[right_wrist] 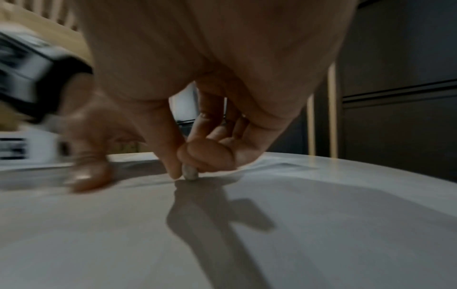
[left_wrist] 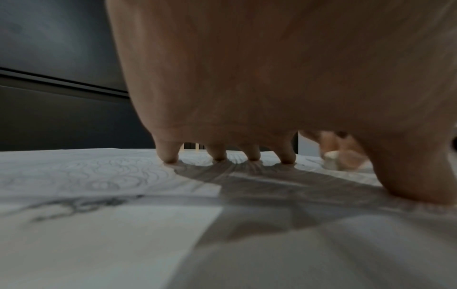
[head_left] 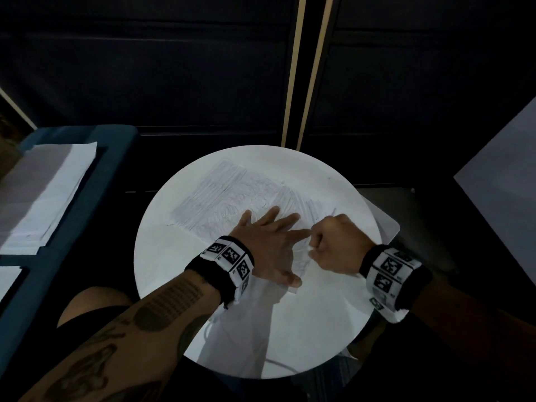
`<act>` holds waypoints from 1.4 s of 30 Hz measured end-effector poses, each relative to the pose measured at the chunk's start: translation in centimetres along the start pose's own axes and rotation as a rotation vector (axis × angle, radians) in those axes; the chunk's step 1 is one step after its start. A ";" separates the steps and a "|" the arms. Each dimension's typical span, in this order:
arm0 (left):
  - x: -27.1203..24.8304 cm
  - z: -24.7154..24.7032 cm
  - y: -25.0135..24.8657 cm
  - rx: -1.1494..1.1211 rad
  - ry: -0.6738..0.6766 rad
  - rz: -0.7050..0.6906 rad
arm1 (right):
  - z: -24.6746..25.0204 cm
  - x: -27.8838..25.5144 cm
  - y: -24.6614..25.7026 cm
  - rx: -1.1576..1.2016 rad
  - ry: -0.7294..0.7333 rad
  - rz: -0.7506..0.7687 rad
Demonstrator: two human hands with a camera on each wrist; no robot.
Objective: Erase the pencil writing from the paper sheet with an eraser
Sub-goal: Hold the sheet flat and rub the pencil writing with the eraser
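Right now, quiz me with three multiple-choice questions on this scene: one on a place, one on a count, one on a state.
1. Where does the pencil-scribbled white paper sheet lie?
A. round white table
B. blue bench
C. floor

2. How many hands touch that sheet?
A. none
B. one
C. two

3. What is the right hand doing?
A. lying flat
B. pinching the small grey eraser
C. hanging idle

Answers: 1 A, the sheet lies on the tabletop. 2 C, the left hand presses it with spread fingers and the right works beside it. 3 B, fingertips clamp the eraser against the paper.
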State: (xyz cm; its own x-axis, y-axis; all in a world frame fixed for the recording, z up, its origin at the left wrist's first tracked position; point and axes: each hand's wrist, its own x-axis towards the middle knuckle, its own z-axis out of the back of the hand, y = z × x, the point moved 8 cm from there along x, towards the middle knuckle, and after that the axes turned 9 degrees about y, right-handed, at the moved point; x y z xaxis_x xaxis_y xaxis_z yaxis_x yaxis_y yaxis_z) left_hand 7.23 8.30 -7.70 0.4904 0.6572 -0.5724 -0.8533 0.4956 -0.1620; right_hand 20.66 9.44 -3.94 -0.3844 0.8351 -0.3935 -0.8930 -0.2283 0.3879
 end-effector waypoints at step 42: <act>0.0 0.0 0.0 -0.023 0.014 0.004 | 1.5 0.5 -0.1 0.023 -0.060 -0.017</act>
State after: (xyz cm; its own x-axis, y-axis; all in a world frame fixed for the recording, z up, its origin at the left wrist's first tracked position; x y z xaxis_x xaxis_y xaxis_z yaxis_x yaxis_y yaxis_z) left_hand 7.22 8.29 -7.68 0.4846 0.6508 -0.5845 -0.8591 0.4797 -0.1782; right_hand 20.87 10.61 -2.90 -0.3542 0.8672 -0.3501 -0.8935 -0.2032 0.4005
